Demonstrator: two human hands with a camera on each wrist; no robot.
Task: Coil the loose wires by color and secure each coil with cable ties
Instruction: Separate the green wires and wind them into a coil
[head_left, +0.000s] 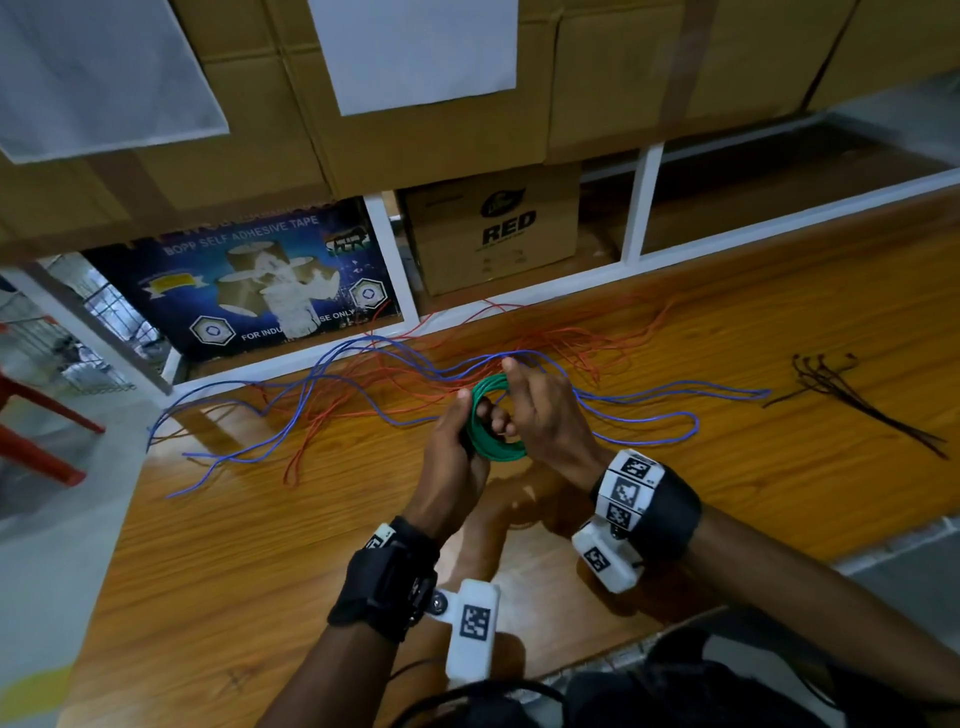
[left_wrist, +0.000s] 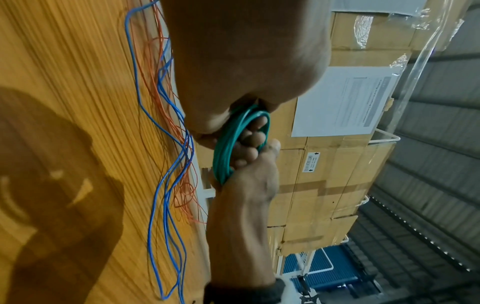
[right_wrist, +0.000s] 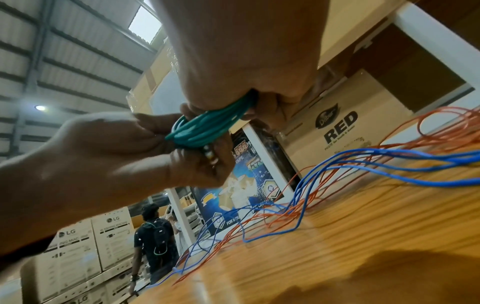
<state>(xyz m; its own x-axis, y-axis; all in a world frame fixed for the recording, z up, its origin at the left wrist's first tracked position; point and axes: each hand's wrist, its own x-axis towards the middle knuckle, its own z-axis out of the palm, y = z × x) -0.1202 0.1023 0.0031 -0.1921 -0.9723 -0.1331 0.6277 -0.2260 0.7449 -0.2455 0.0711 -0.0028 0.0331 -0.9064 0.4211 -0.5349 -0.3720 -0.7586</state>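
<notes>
I hold a small coil of green wire (head_left: 493, 423) above the middle of the wooden table (head_left: 260, 545). My left hand (head_left: 478, 410) grips its left side, thumb on the outside and fingers through the loop. My right hand (head_left: 519, 400) pinches the coil's right side from above. In the left wrist view the green coil (left_wrist: 228, 139) sits between both hands, and the right wrist view shows the green coil (right_wrist: 205, 129) as a tight bundle. Loose blue wires (head_left: 322, 384) and red wires (head_left: 571, 338) lie tangled on the table behind my hands. Several black cable ties (head_left: 862, 400) lie at the right.
A white shelf frame runs along the table's far edge, holding a "RED" cardboard box (head_left: 493, 228) and a blue tape box (head_left: 249, 280). Large cartons stand above. The table's left edge drops to the floor near a red chair (head_left: 36, 441). A person (right_wrist: 153, 232) walks far off.
</notes>
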